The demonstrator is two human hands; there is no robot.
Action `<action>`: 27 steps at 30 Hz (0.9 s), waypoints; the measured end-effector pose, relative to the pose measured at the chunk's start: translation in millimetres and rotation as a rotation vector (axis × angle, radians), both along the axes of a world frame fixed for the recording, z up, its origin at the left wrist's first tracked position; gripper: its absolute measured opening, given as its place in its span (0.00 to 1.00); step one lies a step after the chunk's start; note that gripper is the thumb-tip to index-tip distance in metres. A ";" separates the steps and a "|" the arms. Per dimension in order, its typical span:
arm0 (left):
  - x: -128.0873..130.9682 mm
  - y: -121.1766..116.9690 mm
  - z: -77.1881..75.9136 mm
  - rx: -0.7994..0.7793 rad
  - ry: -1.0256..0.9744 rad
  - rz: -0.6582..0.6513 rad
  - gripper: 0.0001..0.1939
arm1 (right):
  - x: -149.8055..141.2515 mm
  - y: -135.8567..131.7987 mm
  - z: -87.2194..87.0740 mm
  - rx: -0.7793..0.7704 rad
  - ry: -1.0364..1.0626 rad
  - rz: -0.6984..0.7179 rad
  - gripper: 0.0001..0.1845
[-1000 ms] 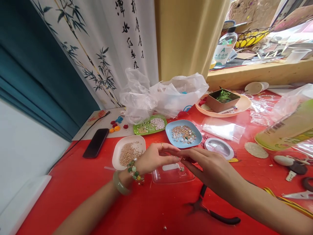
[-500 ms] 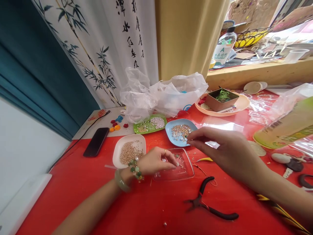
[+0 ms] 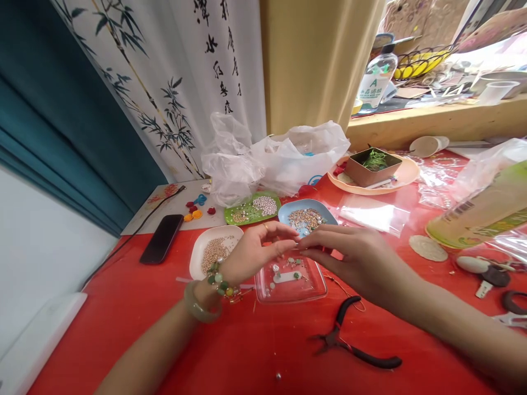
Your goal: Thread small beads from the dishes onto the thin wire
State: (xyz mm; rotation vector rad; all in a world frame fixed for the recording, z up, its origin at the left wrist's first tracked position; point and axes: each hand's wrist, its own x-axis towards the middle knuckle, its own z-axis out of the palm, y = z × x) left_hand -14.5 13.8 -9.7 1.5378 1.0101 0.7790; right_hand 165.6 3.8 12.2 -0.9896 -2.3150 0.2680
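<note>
Over the clear tray, the fingertips of my left hand and my right hand meet. Both hands are closed in a pinch; whatever sits between the fingertips is too small to make out. A jade bangle and a green bead bracelet circle my left wrist. Inside the tray lie green and pale beads and a white strip. Just behind the hands stands a blue plate with gold beads. A white dish of gold beads is partly behind my left hand.
Black-handled pliers lie open on the red table in front of my right hand. A green plate, plastic bags and a phone are farther back. To the right are a large bottle and keys.
My left hand has risen from the clear tray. My right hand has come left and slightly down from the blue plate, so the fingertips now meet. The tray's contents show more.
</note>
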 end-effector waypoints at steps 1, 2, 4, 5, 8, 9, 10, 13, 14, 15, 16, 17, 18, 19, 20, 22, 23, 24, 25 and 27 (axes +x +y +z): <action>1.5 0.4 3.5 -0.020 -0.026 -0.021 0.12 | -2.6 0.9 -5.2 -0.010 -0.014 -0.002 0.09; 2.8 1.0 5.6 -0.031 -0.032 -0.025 0.13 | -4.7 1.8 -9.5 -0.030 -0.023 -0.009 0.09; 3.7 3.2 5.9 -0.079 -0.018 -0.025 0.12 | -7.4 3.2 -14.7 -0.084 -0.038 -0.034 0.07; 3.3 4.6 4.5 -0.120 -0.009 -0.032 0.12 | -7.8 3.5 -15.9 -0.115 -0.047 -0.043 0.07; 0.7 8.9 -1.4 -0.299 0.003 -0.103 0.13 | -6.8 3.3 -16.8 -0.184 -0.052 -0.057 0.06; 0.0 9.9 -2.8 -0.342 0.005 -0.113 0.13 | -6.1 3.1 -17.0 -0.202 -0.045 -0.057 0.06; -0.2 10.7 -3.7 -0.365 0.009 -0.108 0.13 | -5.5 3.0 -17.4 -0.217 -0.034 -0.059 0.06; 1.8 11.2 -2.8 -0.309 0.044 -0.038 0.12 | -4.9 3.1 -19.3 -0.246 0.003 -0.068 0.05; 3.1 10.9 -1.8 -0.288 0.052 -0.020 0.14 | -5.3 3.4 -20.0 -0.243 0.018 -0.070 0.05; 4.4 10.6 -0.8 -0.289 0.048 -0.017 0.17 | -5.8 3.9 -20.8 -0.232 0.028 -0.068 0.05; 5.4 10.4 -0.1 -0.312 0.031 -0.029 0.20 | -6.5 4.5 -21.5 -0.213 0.035 -0.065 0.05; 6.2 10.4 0.1 -0.350 0.003 -0.050 0.22 | -7.2 5.2 -22.1 -0.193 0.037 -0.062 0.05; 6.6 10.6 -0.2 -0.391 -0.030 -0.075 0.22 | -7.7 6.1 -22.5 -0.178 0.038 -0.061 0.05; 6.5 11.1 -0.9 -0.421 -0.059 -0.096 0.20 | -7.9 7.1 -22.7 -0.175 0.039 -0.062 0.05; 6.1 11.7 -1.9 -0.436 -0.078 -0.108 0.18 | -7.8 8.3 -22.7 -0.195 0.043 -0.068 0.05; 4.5 13.3 -4.2 -0.426 -0.081 -0.088 0.14 | -6.5 10.6 -22.1 -0.296 0.060 -0.089 0.04; 3.7 14.0 -5.1 -0.410 -0.070 -0.065 0.11 | -5.4 11.7 -21.7 -0.361 0.067 -0.097 0.04; 3.0 14.6 -5.8 -0.389 -0.056 -0.045 0.09 | -4.0 12.6 -21.4 -0.421 0.072 -0.100 0.04; 2.5 15.1 -6.4 -0.364 -0.039 -0.029 0.07 | -2.6 13.2 -21.4 -0.474 0.070 -0.097 0.05; 2.4 15.8 -7.4 -0.316 0.003 -0.022 0.04 | 0.4 13.9 -22.4 -0.541 0.051 -0.084 0.06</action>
